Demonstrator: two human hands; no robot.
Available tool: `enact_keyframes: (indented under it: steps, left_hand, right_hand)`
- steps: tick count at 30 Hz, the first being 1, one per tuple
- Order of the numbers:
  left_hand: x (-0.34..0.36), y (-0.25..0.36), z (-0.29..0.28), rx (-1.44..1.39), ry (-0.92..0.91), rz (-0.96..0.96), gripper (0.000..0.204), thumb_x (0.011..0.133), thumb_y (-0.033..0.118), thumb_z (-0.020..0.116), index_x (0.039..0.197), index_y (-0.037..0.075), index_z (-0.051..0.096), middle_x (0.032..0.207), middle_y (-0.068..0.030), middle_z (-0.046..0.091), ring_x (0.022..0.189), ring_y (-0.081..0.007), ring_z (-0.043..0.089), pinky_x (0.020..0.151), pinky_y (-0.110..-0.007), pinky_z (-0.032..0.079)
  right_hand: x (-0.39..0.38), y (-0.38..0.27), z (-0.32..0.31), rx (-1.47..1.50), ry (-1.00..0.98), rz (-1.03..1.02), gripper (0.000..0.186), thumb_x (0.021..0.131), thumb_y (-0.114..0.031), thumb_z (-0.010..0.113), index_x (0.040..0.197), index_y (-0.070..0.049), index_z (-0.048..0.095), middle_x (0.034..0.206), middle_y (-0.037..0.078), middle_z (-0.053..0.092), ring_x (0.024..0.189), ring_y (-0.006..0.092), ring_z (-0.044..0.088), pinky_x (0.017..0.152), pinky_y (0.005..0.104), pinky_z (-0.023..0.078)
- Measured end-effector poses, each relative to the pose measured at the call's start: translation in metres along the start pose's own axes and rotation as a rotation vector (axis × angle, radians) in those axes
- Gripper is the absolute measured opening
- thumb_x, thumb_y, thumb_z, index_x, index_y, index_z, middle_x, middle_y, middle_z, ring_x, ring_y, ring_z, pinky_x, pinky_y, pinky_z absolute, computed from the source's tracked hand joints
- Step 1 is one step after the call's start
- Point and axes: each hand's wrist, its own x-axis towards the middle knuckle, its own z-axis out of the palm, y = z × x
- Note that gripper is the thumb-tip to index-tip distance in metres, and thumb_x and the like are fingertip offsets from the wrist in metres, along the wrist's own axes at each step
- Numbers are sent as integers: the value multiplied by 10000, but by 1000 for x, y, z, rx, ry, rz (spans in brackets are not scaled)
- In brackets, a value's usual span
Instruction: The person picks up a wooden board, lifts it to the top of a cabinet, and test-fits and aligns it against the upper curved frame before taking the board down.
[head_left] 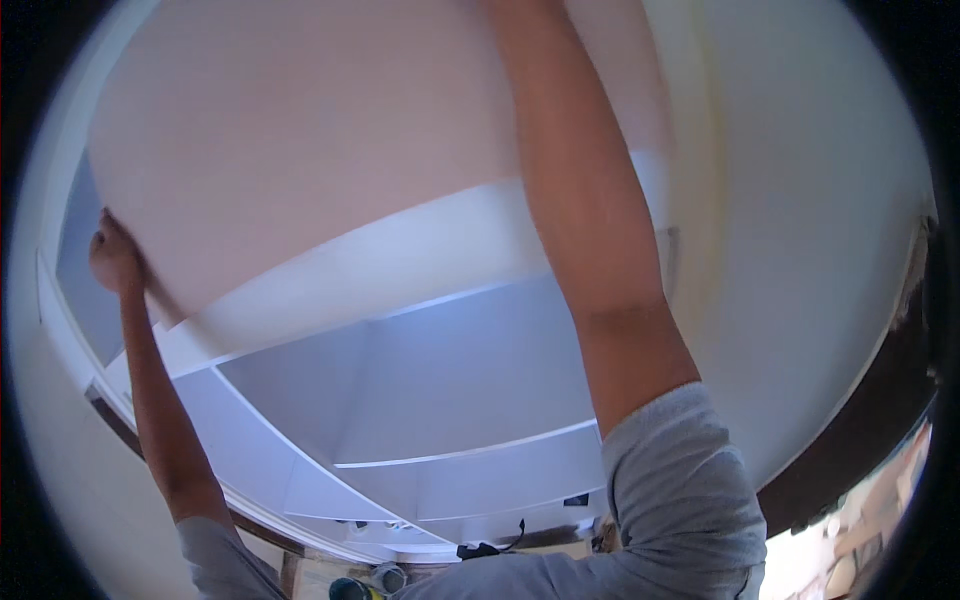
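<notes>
A large pale pinkish panel point(330, 120) spans the upper view, against the white frame of built-in shelving point(420, 230). My left hand point(115, 250) is closed on the panel's left edge, near its lower corner. My right forearm reaches up across the panel and leaves the top of the picture, so my right hand is out of sight. Below the panel, white compartments point(460, 370) with thin dividers show, with small dark objects at the far bottom.
A pale wall point(820, 180) with a faint yellowish streak is on the right, above a dark band point(830, 430). A black cable point(500, 545) and some containers point(370, 585) sit at the bottom, behind my body. A bright cluttered area lies at lower right.
</notes>
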Motion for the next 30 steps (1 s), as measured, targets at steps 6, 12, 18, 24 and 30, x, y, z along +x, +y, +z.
enact_keyframes:
  steps: [6,12,18,24,30]
  left_hand:
    - [24,-9,2,-81,-41,31,677,952,658,527,976,32,784,978,-209,751,887,-395,700,796,-495,522]
    - [17,-7,7,-59,-17,-2,715,937,683,537,959,13,785,961,-175,766,874,-358,713,811,-465,526]
    - [-10,31,-25,-143,-108,-29,828,880,768,549,932,-27,776,960,-167,766,883,-292,713,844,-455,522]
    - [1,9,-2,-102,-117,-53,897,827,826,552,835,-49,751,881,-189,737,848,-304,669,852,-449,494]
    - [7,7,9,-115,-44,45,849,843,797,571,886,-28,765,900,-198,738,858,-289,673,853,-435,499]
  right_hand:
    - [10,6,17,123,31,27,376,948,-216,501,1087,55,723,1251,222,637,1210,428,534,1050,689,331]
    - [23,-9,7,141,-131,37,392,964,-248,499,1083,47,727,1258,236,642,1231,426,534,1022,663,370]
    - [34,-5,1,-64,-233,117,433,993,-288,488,1175,45,696,1310,251,619,1273,418,520,1038,611,390]
    - [18,0,-4,-134,-62,351,519,947,-327,533,1309,34,623,1391,269,559,1293,441,511,1073,566,402]
    - [45,23,6,-78,-56,362,473,931,-301,539,1219,50,672,1345,313,569,1265,446,523,1055,546,410]
